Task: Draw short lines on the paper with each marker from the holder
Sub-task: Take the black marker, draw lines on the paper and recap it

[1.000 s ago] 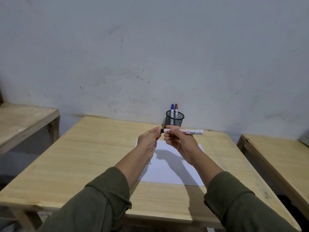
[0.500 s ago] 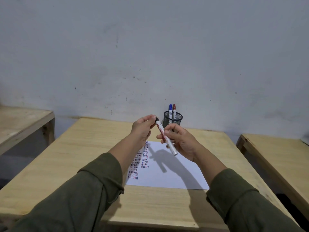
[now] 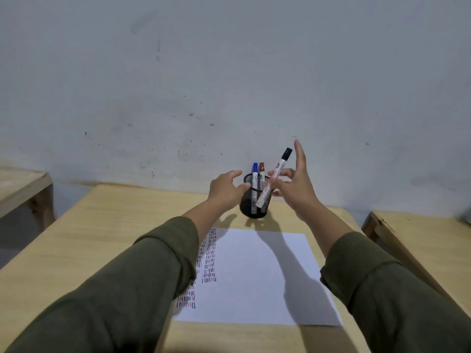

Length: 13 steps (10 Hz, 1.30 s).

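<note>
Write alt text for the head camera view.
A right hand lowers a black-capped marker into a black mesh holder holding blue and red markers, while the left hand reaches beside it. Nearer, a paper shows columns of short lines.

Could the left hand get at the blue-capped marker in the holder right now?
Probably yes: the left hand is open beside the mesh holder, and the blue-capped marker stands clear above the rim on that side.

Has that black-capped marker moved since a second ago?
Yes. The black-capped marker has gone from above the paper back to the holder, leaning at its rim beside the right hand.
</note>
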Motion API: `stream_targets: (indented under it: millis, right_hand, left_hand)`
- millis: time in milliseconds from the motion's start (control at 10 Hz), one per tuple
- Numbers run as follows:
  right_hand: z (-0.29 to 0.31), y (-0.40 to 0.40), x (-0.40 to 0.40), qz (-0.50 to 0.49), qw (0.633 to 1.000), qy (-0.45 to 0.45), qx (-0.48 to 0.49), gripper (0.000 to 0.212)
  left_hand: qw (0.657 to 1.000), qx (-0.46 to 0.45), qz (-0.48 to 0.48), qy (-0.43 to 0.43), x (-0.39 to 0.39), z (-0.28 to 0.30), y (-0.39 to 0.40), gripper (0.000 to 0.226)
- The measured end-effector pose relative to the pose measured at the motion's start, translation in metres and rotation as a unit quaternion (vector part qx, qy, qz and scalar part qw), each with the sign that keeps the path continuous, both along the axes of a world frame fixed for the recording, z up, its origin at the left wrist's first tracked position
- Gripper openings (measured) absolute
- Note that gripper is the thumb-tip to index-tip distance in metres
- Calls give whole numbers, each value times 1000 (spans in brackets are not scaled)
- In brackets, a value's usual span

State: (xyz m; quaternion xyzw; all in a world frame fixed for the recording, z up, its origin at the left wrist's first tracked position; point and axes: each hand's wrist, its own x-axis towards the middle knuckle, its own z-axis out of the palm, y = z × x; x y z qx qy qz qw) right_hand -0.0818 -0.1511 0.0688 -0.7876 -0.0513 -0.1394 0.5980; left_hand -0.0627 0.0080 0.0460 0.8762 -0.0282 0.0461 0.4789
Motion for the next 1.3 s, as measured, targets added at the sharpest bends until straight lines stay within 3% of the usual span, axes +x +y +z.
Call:
stream_targets:
  millis: [100,300,500,800,1000,1300]
  right_hand:
    - [8,-3,25,-60,998,-34,-13,89]
    - [7,0,63,-86,993,-57,-51,68]
    - [-17,5,81,-57,986,-30,-153,61]
    - [-43,15,97,-16,974,-15,-226,57]
    - [-44,18,97,-23,974,-22,-226,51]
    - [-21,14,78,-65,987,-21,-146,49]
  left_hand:
    - [1000,9,1,7,16,-2,-11,53]
    - [999,20,-9,30,39,-13,-23,53]
    - [999,-22,-4,45,47,-25,-24,49]
    - [996,-86,-1,29,47,-31,-22,43]
    - [995,-97,-1,29,49,-34,-21,46]
    - [997,-73,7,37,42,-37,-18,54]
